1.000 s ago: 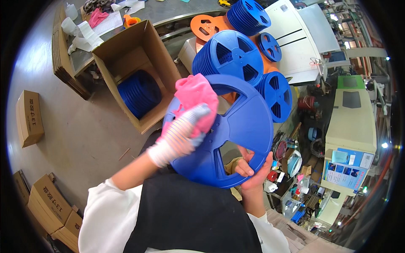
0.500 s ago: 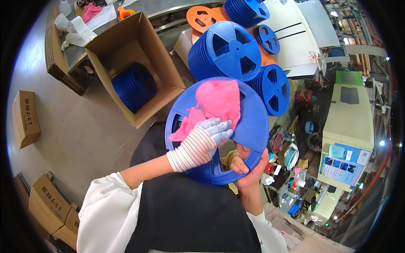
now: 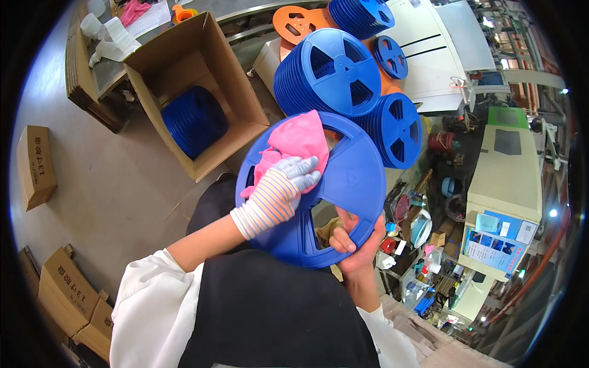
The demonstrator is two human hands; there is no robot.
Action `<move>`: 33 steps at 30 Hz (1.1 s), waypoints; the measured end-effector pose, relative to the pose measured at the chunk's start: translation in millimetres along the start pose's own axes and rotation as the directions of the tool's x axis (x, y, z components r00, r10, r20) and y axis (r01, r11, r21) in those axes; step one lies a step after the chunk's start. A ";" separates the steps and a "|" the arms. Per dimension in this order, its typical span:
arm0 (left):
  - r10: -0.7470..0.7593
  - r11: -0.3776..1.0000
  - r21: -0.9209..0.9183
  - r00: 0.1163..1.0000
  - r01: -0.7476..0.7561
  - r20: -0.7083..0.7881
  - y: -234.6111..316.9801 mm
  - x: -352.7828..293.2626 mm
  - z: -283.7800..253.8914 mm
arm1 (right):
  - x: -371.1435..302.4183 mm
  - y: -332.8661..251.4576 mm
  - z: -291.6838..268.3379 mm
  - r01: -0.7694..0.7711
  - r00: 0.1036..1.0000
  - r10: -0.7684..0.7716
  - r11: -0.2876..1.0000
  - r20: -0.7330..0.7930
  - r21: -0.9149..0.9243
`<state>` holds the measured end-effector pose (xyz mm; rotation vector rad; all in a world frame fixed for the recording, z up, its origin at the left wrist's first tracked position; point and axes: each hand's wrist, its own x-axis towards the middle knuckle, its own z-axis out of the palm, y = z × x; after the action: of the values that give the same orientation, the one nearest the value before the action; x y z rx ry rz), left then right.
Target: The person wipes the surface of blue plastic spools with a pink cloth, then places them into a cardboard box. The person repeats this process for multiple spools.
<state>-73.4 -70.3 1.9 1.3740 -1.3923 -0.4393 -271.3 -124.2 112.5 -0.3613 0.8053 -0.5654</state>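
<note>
Gloved left hand (image 3: 279, 193) flat on pink cloth (image 3: 297, 144), fingers spread and pressing it against face of blue reel (image 3: 343, 184); no pinch, just palm pressure. Bare right hand (image 3: 356, 242) clamped on reel's lower rim, thumb over front face, holding it upright at chest height. Best kept braced while wiping in even arcs, covering spokes and cut-outs. Beyond: stacked blue reels (image 3: 331, 80), open cardboard box (image 3: 196, 92) holding more.
</note>
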 end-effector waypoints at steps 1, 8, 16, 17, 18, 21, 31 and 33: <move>0.008 1.000 -0.008 1.000 -0.008 -0.024 18.1 4.1 -1.1 | -2.1 -0.1 0.1 -0.003 1.000 0.003 1.000 0.005 0.001; 0.179 0.982 0.015 0.954 -0.189 0.242 37.6 44.7 -4.0 | -1.7 5.9 -10.7 -0.053 0.999 0.052 0.998 0.006 0.045; -0.095 0.918 0.347 0.957 0.190 -0.274 -50.3 -23.5 -89.7 | -15.1 -4.4 -60.5 0.130 0.953 -0.193 0.958 0.236 0.256; -0.151 0.921 0.271 0.898 0.280 -0.414 -59.3 -36.1 -100.7 | -16.4 -8.9 -58.8 0.122 0.950 -0.190 0.956 0.248 0.265; -0.414 0.888 0.015 0.812 0.460 -0.412 -63.2 -48.5 -116.2 | -15.6 -13.9 -56.7 0.110 0.945 -0.185 0.956 0.269 0.272; -0.719 0.620 -0.671 0.638 0.407 -0.277 -57.4 -68.8 -131.6 | -11.3 -18.4 -53.9 0.102 0.923 -0.199 0.952 0.328 0.290; -0.661 0.420 -0.541 0.654 0.729 0.368 -13.1 -59.7 -132.7 | 14.5 -13.6 -44.8 0.061 0.911 -0.159 0.964 0.380 0.258; -0.691 0.474 -0.449 0.636 0.757 0.344 -12.6 -62.0 -133.7 | 17.5 -11.1 -38.1 0.100 0.936 -0.160 0.975 0.314 0.200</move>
<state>30.1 34.8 12.6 1.3811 -0.5634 -1.4133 -294.1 -147.0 83.6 -0.3315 0.4052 -0.6769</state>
